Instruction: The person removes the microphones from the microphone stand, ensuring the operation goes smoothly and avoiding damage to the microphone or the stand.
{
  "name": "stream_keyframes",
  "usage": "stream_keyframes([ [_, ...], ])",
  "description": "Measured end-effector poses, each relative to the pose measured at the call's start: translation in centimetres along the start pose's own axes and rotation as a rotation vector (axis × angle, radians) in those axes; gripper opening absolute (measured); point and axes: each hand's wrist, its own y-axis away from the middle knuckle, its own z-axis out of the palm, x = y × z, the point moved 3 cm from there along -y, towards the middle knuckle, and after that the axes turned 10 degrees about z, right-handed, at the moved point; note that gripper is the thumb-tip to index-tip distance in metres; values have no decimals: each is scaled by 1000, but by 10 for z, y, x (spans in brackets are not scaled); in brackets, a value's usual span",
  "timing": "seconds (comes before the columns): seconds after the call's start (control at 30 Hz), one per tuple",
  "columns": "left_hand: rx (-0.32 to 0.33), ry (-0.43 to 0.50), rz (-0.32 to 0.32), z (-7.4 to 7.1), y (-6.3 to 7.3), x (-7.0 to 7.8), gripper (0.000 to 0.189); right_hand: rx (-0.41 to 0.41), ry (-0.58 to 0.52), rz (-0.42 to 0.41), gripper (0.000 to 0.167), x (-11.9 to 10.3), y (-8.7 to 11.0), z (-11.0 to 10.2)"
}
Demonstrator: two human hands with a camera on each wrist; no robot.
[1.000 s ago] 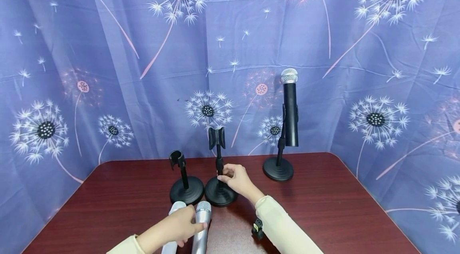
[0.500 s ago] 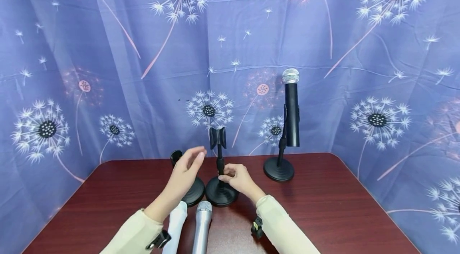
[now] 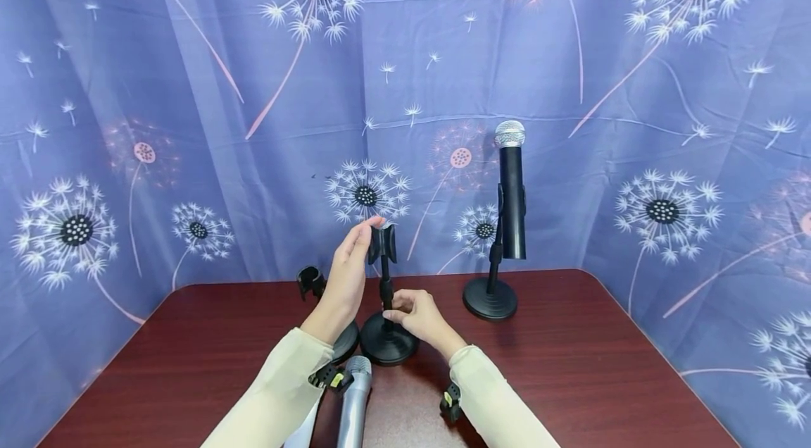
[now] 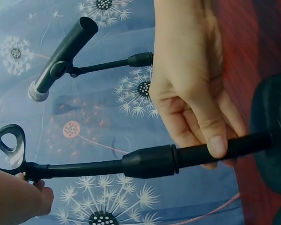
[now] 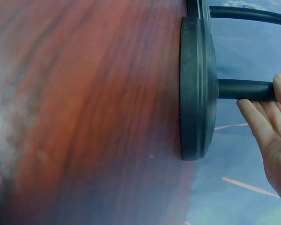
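My right hand point(image 3: 421, 318) pinches the lower pole of the middle black microphone stand point(image 3: 386, 286), just above its round base; the left wrist view shows the thumb point(image 4: 217, 145) across the pole. My left hand point(image 3: 347, 279) is up at the stand's clip point(image 3: 383, 244), its fingers at the joint under the clip in the left wrist view. The clip holds no microphone. A second stand point(image 3: 310, 280) with an empty clip is partly hidden behind my left hand. In front lie a silver microphone point(image 3: 356, 399) and a white microphone point(image 3: 303, 430), mostly covered by my left sleeve.
A third stand point(image 3: 491, 300) at the back right holds a black microphone point(image 3: 512, 201) with a silver head. Dark red wood table point(image 3: 570, 356) reaches to a blue dandelion-print curtain point(image 3: 431, 82). Black wrist cameras point(image 3: 331, 377) sit under both sleeves.
My left hand has moved from over the microphones, up past the left stand, to the middle stand's clip. My right hand keeps its hold on the pole.
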Motion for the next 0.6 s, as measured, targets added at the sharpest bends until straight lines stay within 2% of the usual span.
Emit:
stream_keyframes([
  [0.23,-6,90,7,-1,-3,-5,43,-7,2,-13,10,0,0,0],
  [0.37,-22,100,17,0,-3,-5,40,-7,-2,-13,11,0,0,0],
  [0.6,-61,92,84,0,-2,-5,39,-4,-8,-17,12,-1,1,0],
])
